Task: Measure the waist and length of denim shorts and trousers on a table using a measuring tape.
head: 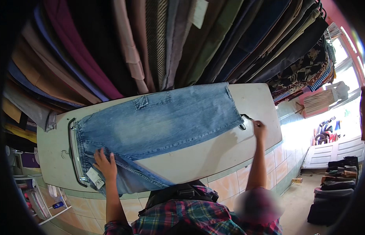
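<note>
Light-blue denim jeans (159, 123) lie across a pale tabletop (188, 167), with an elastic waistband at the left and a frayed hem at the right. Metal clips join the waistband to a black clip hanger (71, 152). My left hand (105, 164) rests on the denim below the waistband, fingers apart, beside a white tag (95, 177) bearing writing. Just past the hem, my right hand (259, 127) is raised with its fingers bent together. Between it and the hem show black loops (243, 122), perhaps scissor handles; whether my fingers grip them is unclear.
Many hanging garments (170, 44) crowd the table's far edge. A white rack (50, 202) stands at the lower left. Folded dark clothes (332, 191) are stacked on the floor at right, near a can (297, 180). A pleated garment (317, 98) hangs by the bright opening.
</note>
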The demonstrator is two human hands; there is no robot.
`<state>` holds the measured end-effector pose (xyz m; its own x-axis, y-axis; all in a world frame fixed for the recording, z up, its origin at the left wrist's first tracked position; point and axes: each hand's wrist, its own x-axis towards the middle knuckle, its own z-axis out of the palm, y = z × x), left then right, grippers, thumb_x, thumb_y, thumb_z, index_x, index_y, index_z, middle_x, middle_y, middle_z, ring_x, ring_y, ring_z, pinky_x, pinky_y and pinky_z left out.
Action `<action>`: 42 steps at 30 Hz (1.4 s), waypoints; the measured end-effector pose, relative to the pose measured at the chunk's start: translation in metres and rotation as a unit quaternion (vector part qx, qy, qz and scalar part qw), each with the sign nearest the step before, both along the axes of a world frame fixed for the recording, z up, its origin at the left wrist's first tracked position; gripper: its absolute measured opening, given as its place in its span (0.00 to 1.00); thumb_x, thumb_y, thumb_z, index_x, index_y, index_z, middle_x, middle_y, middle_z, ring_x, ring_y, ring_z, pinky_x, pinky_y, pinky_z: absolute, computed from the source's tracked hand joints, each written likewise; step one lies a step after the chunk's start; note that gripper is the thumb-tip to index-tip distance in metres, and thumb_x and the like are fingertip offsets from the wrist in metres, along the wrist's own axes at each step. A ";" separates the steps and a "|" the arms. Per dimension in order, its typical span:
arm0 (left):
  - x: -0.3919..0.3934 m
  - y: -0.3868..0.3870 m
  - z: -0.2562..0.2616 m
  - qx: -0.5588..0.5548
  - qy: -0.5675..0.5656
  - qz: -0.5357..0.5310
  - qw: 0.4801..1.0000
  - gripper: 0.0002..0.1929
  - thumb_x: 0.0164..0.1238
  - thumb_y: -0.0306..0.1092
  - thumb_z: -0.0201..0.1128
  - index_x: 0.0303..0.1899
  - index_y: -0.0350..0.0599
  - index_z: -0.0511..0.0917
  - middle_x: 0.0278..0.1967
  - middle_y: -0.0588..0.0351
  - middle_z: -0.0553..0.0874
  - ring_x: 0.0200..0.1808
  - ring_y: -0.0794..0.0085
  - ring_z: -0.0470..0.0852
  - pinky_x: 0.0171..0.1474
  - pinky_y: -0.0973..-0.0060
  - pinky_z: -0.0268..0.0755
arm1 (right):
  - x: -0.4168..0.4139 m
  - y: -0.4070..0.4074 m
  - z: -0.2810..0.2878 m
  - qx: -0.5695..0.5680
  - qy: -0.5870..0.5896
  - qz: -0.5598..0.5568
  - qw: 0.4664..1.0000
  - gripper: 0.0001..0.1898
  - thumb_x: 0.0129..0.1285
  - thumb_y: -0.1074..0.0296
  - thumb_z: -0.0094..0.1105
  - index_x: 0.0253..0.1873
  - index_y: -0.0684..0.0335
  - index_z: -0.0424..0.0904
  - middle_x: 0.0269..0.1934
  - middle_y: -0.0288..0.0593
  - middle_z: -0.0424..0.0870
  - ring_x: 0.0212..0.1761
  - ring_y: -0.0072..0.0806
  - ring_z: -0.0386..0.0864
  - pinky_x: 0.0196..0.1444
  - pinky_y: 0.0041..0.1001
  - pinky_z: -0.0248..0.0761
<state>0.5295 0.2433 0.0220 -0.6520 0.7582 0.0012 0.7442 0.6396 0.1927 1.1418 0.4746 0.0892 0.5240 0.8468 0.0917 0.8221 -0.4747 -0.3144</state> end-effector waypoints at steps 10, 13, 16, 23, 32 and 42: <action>0.026 0.013 -0.021 -0.082 -0.094 0.031 0.992 0.35 0.63 0.64 0.44 0.69 0.66 0.49 0.71 0.53 0.43 0.72 0.50 0.37 0.61 0.31 0.31 | 0.014 0.007 -0.051 0.040 0.121 0.124 0.984 0.09 0.48 0.64 0.68 0.28 0.63 0.79 0.27 0.45 0.75 0.31 0.38 0.74 0.35 0.32 0.67; 0.029 0.016 -0.018 -0.103 -0.085 0.032 0.991 0.38 0.60 0.64 0.49 0.70 0.66 0.47 0.71 0.54 0.42 0.72 0.50 0.37 0.61 0.31 0.30 | 0.011 0.007 -0.051 -0.043 0.002 0.160 0.986 0.10 0.49 0.66 0.65 0.38 0.56 0.80 0.32 0.46 0.77 0.41 0.43 0.75 0.43 0.36 0.69; 0.026 0.012 -0.024 -0.096 -0.082 0.037 0.991 0.42 0.57 0.62 0.54 0.70 0.67 0.44 0.72 0.55 0.41 0.72 0.51 0.36 0.61 0.32 0.29 | -0.023 0.039 -0.037 0.065 -0.019 0.224 0.972 0.22 0.53 0.69 0.61 0.55 0.53 0.74 0.51 0.48 0.74 0.48 0.46 0.74 0.50 0.36 0.68; 0.028 0.023 -0.019 -0.126 -0.108 0.058 0.984 0.46 0.53 0.57 0.59 0.70 0.67 0.40 0.72 0.58 0.38 0.72 0.53 0.33 0.63 0.34 0.28 | -0.071 0.114 -0.060 -0.087 -0.096 0.423 0.897 0.26 0.59 0.57 0.55 0.64 0.44 0.64 0.65 0.32 0.64 0.53 0.46 0.72 0.54 0.37 0.69; 0.028 0.017 -0.023 -0.094 -0.114 0.051 0.988 0.47 0.52 0.59 0.60 0.70 0.66 0.41 0.72 0.58 0.36 0.72 0.52 0.32 0.62 0.33 0.26 | 0.122 0.089 -0.070 -0.084 -0.042 0.303 0.948 0.22 0.57 0.62 0.57 0.59 0.45 0.71 0.59 0.43 0.71 0.56 0.43 0.72 0.55 0.36 0.68; 0.018 0.010 -0.009 -0.063 -0.196 0.027 0.978 0.47 0.52 0.66 0.56 0.70 0.65 0.42 0.72 0.56 0.36 0.72 0.54 0.30 0.63 0.36 0.22 | 0.257 -0.078 0.047 0.120 -0.023 0.014 0.992 0.14 0.67 0.62 0.47 0.52 0.61 0.76 0.40 0.47 0.81 0.38 0.31 0.78 0.42 0.29 0.69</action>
<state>0.5478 0.2530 0.0127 -0.6219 0.7011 -0.3489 0.5939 0.7126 0.3734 1.3988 0.3970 0.1365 0.4918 0.8113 0.3161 0.8498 -0.3681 -0.3774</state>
